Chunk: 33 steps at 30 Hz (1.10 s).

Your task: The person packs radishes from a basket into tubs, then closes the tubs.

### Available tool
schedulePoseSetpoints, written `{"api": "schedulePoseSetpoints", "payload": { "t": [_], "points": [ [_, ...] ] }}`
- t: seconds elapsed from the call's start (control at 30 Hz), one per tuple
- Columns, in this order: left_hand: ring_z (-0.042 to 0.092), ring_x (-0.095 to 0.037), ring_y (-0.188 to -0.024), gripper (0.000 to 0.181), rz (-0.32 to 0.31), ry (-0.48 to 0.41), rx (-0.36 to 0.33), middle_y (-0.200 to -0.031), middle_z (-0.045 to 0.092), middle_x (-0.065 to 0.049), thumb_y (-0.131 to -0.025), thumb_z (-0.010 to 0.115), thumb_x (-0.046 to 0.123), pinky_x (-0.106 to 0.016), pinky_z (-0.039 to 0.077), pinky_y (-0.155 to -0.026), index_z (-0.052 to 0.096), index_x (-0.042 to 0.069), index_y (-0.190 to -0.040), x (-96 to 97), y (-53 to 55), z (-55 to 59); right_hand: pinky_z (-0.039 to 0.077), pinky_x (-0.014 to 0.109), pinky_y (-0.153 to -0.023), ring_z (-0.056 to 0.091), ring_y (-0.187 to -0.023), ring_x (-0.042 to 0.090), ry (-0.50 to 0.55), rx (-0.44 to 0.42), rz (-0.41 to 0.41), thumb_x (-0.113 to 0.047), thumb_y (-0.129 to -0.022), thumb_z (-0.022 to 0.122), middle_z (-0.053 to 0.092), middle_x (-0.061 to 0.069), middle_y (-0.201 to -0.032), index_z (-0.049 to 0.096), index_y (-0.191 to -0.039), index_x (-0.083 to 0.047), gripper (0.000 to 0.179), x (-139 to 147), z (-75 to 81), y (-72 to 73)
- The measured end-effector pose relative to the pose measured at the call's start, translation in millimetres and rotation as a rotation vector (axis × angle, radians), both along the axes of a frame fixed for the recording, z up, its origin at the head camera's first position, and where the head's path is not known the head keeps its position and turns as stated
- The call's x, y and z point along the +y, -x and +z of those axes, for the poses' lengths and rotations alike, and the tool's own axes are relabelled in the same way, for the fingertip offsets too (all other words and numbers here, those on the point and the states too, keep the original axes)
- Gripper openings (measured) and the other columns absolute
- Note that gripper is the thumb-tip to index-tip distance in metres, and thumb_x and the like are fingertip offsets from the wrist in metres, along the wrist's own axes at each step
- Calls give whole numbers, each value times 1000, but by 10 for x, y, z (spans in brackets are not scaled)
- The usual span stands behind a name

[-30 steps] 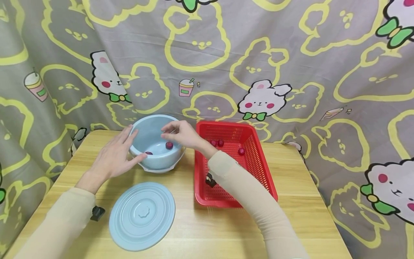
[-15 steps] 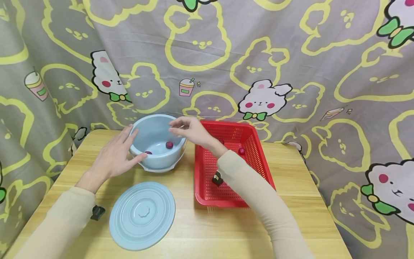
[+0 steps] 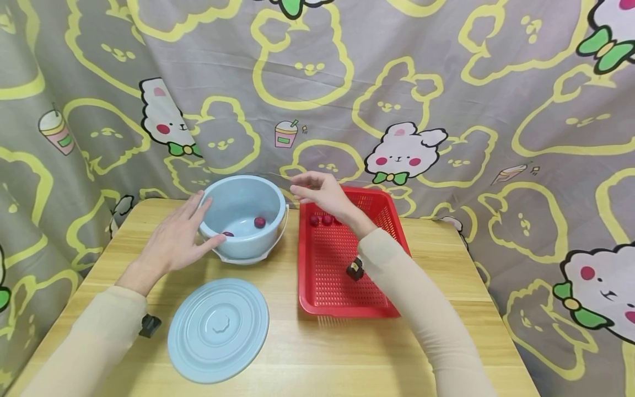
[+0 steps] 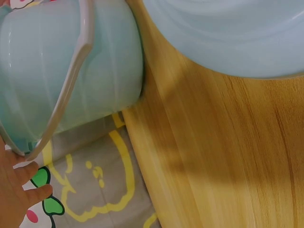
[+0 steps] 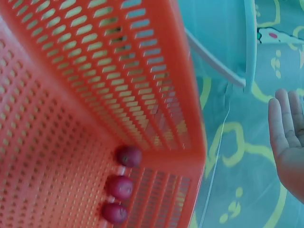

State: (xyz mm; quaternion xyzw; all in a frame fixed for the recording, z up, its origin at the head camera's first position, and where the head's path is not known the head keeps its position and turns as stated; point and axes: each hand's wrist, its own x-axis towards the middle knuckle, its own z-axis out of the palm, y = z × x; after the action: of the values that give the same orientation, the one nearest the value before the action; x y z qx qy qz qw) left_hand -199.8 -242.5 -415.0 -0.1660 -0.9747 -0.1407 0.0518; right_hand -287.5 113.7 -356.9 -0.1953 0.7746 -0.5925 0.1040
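Observation:
A light blue bucket [image 3: 240, 249] stands on the table, with a dark red plum [image 3: 259, 222] on its floor and part of another plum [image 3: 227, 234] showing near the front wall. My left hand [image 3: 171, 240] rests on the bucket's left rim, fingers spread and straight. Above the back left of a red perforated basket [image 3: 342, 313] hovers my right hand [image 3: 327, 196], its fingers loosely bent and nothing seen in them. Three plums [image 5: 119, 187] lie in a row in the basket's corner in the right wrist view; the right forearm hides part of the basket.
A round light blue lid [image 3: 218, 331] lies flat on the wooden table [image 3: 292, 353] in front of the bucket. The bucket's pale handle [image 3: 283, 234] hangs down its side. A patterned curtain [image 3: 307, 88] hangs close behind the table.
My right hand has moved right, from over the bucket to over the basket's back left. The left hand, the bucket and its visible plums have stayed put.

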Motion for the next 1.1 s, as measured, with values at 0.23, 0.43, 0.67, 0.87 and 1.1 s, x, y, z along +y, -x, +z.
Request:
{"api": "schedulePoseSetpoints", "payload": {
  "t": [0.23,0.43,0.67,0.87,1.1],
  "points": [
    [23,-51,-160,100,2,5,-3,-178,12,-22,-99,57,67,-70,27,-126,19,6,-169,-6,7,-5,64,30,-89,70,-113,44,-134,49,-39,-22,-99,75,74,13,-125,72,-131,-7,35,268,-54,57],
    [24,-51,-160,100,6,10,-4,-178,11,-21,-99,56,67,-70,27,-126,19,6,-169,-9,8,-7,59,39,-96,69,-107,25,-354,157,-74,-30,-98,76,75,8,-124,72,-130,-8,40,493,-170,113],
    [22,-50,-161,100,8,11,-9,-179,10,-20,-99,56,68,-70,27,-127,19,7,-169,-11,11,-10,58,48,-104,71,-113,30,-584,278,-60,-31,-99,74,75,13,-126,71,-131,-4,42,721,-355,202],
    [22,-49,-161,100,7,7,-2,-179,10,-20,-99,56,68,-70,27,-127,20,6,-169,-11,13,-18,58,49,-104,70,-115,30,-759,296,-73,-35,-99,74,74,11,-128,71,-132,-7,43,869,-482,266],
    [23,-49,-161,100,8,7,-1,-178,12,-21,-99,56,68,-70,27,-126,21,6,-169,-6,13,-18,56,51,-109,69,-120,30,-830,252,-95,-32,-99,73,73,12,-131,70,-133,-8,43,993,-579,299]
  ]
}}
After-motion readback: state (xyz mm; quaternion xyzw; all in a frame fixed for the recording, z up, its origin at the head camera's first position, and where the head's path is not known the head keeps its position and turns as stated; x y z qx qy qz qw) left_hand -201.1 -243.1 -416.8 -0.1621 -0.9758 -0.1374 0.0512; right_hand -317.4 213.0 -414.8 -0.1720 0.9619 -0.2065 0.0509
